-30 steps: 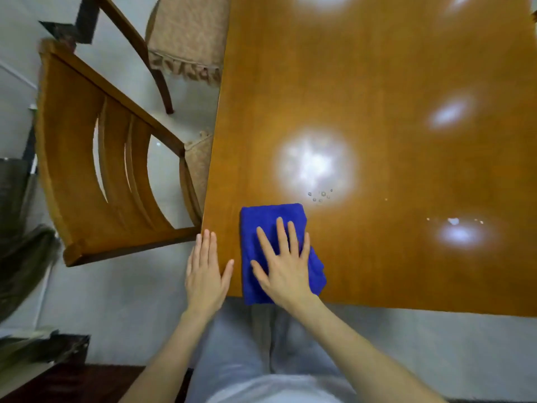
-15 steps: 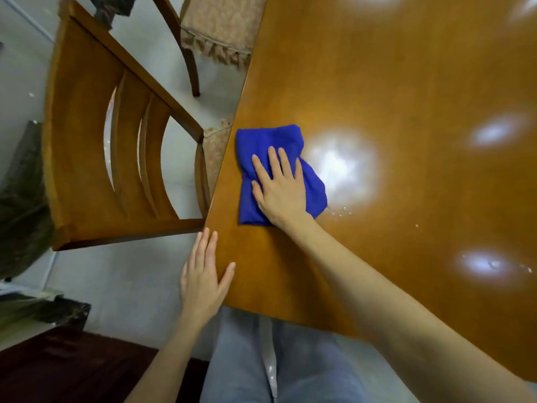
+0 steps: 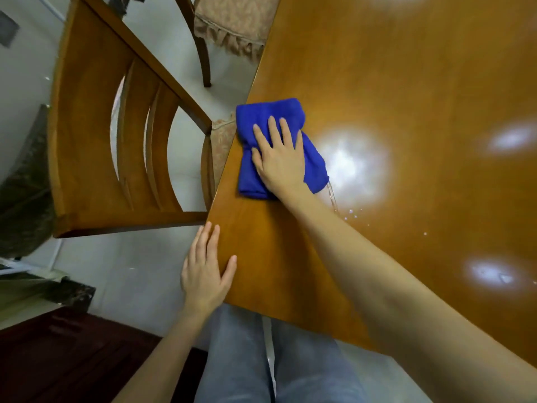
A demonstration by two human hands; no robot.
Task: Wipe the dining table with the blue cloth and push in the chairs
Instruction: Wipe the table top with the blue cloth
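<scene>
The right hand lies flat, fingers spread, pressing the blue cloth onto the surface near its left edge, beside the chair. The left hand rests open on the surface's corner.

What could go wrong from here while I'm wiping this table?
The blue cloth sits right at the table edge, so a leftward stroke may push it off. The right hand lies flat on it, not gripping, so it may bunch. Water droplets beside it could get missed.
</scene>
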